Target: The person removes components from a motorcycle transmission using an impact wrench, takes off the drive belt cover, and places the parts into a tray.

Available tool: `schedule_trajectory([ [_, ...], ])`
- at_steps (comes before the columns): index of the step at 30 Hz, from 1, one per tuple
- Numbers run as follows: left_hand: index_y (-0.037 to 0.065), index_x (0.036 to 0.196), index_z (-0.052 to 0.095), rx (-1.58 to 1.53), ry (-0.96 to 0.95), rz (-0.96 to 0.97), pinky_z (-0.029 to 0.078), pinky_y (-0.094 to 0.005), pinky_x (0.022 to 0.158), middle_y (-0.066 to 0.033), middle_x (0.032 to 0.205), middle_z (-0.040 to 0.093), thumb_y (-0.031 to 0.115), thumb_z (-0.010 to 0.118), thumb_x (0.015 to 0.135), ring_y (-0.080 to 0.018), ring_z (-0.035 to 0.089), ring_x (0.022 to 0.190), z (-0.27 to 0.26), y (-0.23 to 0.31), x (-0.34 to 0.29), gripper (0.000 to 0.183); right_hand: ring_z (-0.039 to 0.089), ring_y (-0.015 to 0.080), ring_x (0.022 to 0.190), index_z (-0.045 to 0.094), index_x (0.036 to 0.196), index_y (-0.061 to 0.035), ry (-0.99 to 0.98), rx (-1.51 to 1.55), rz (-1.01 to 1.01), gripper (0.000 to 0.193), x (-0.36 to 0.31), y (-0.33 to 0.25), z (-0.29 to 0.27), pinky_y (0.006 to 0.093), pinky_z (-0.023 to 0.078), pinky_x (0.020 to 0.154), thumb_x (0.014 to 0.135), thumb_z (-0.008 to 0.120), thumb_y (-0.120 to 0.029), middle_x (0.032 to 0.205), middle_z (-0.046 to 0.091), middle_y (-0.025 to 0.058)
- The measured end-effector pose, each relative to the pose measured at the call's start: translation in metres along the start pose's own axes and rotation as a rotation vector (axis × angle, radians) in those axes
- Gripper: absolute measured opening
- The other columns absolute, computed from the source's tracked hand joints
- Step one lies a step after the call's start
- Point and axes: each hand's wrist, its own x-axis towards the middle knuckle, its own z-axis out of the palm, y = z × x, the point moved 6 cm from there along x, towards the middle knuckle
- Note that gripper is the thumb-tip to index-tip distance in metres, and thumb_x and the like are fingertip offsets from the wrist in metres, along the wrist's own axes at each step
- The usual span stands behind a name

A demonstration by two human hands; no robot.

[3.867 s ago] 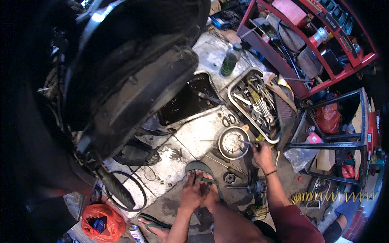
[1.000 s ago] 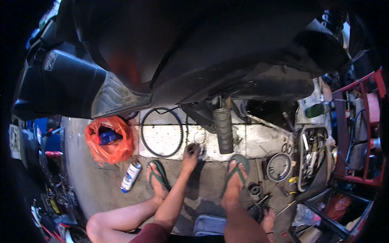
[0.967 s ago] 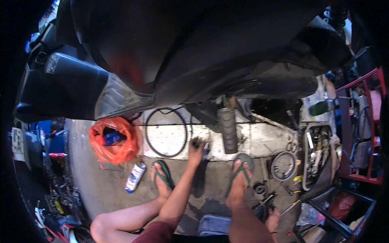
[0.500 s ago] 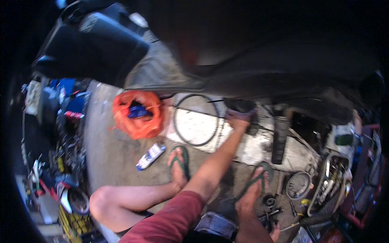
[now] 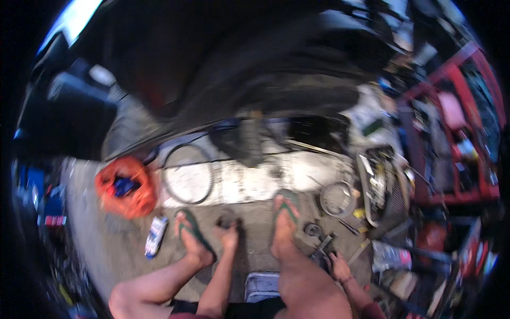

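Observation:
Blurred by motion, my left hand [image 5: 229, 234] is low over the concrete floor between my sandalled feet, closed round a dark, roundish part [image 5: 227, 218] whose kind I cannot make out. My right hand [image 5: 340, 267] is beyond my right shin, its fingers curled at a dark metal tool [image 5: 325, 245] with a crossbar. Just past that tool lies a small black wheel-like part [image 5: 313, 230]. A thin black loop [image 5: 212, 178] lies on a white board [image 5: 241, 186]. Dark vehicle bodywork [image 5: 255, 80] hangs over the far side.
On the left are an orange plastic bag [image 5: 130, 207] with something blue inside and a white-and-blue tube [image 5: 155, 236]. A round metal part [image 5: 338, 199], a tray of tools [image 5: 372, 212] and a red rack [image 5: 457, 199] stand right. A grey container [image 5: 260, 284] is between my legs.
My left hand has come back from under the bodywork to the floor between my feet, with the dark part in it. The view has swung right, showing more of my right hand.

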Motion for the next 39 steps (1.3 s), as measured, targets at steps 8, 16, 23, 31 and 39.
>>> schedule_trajectory([
  [8,-0.009,0.125,0.038,0.068,0.358,0.201,0.036,-0.0462,0.099,-0.0284,0.128,0.048,0.027,0.080,0.072,-0.0423,0.044,0.119,-0.072,-0.027,0.028,0.077,0.052,0.0440,0.103,0.051,0.112,-0.0039,0.039,0.022,0.011,0.026,-0.073,0.040,0.025,0.0478,0.046,0.089,0.091,0.050,-0.019,0.110,0.049,0.0247],
  [16,-0.003,0.128,0.036,-0.139,0.340,0.317,0.041,-0.0433,0.093,-0.0228,0.129,0.050,0.025,0.076,0.076,-0.0359,0.049,0.113,-0.131,-0.031,0.024,0.071,0.056,0.0401,0.106,0.055,0.117,-0.0050,0.099,-0.114,0.289,0.032,-0.122,0.067,0.043,0.0481,0.050,0.085,0.090,0.042,-0.015,0.114,0.054,0.0241],
  [23,0.001,0.129,0.036,-0.455,0.012,0.192,0.045,-0.0408,0.088,-0.0199,0.127,0.051,0.023,0.074,0.079,-0.0315,0.053,0.109,-0.105,-0.019,0.031,0.066,0.062,0.0369,0.101,0.063,0.111,-0.0063,0.267,-0.001,0.369,0.031,-0.103,0.076,0.040,0.0468,0.052,0.083,0.085,0.050,-0.019,0.111,0.061,0.0208],
  [31,0.006,0.130,0.037,-0.580,-0.151,0.124,0.049,-0.0380,0.083,-0.0166,0.126,0.053,0.022,0.071,0.082,-0.0264,0.057,0.103,-0.055,-0.006,0.047,0.060,0.064,0.0430,0.088,0.068,0.088,0.0026,0.256,0.121,0.466,0.026,-0.017,0.112,-0.059,0.0478,0.053,0.076,0.074,0.058,-0.017,0.092,0.066,0.0270],
  [39,0.006,0.129,0.034,-0.856,-0.161,0.185,0.054,-0.0364,0.073,-0.0134,0.120,0.052,0.008,0.057,0.092,-0.0251,0.060,0.099,-0.033,0.002,0.069,0.044,0.059,0.0455,0.099,0.039,0.124,0.0050,0.736,-0.068,0.717,0.064,0.066,0.154,-0.194,0.0481,0.051,0.085,0.079,0.070,-0.028,0.115,0.051,0.0282],
])
